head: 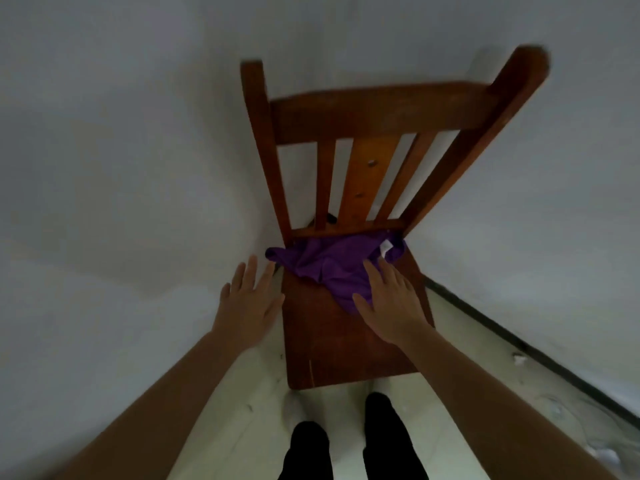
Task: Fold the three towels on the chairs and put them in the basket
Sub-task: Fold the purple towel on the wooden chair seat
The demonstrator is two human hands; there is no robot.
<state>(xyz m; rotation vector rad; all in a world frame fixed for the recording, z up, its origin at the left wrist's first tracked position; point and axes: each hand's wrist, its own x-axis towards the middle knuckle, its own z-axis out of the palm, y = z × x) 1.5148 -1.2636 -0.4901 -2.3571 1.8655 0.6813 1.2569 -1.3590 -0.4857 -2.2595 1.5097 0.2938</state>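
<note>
A purple towel [329,263] lies crumpled at the back of the seat of a brown wooden chair [332,344], with a small white tag at its right end. My right hand [388,301] is spread flat, fingers apart, over the towel's front right part. Just off the chair's left edge, my left hand [251,303] hovers with its fingers apart and holds nothing. No basket is in view.
The chair stands in a corner between two white walls [121,168]. A dark skirting strip [519,344] runs along the right wall. The pale floor [252,403] shows below, with my dark trouser legs [346,445] in front of the chair.
</note>
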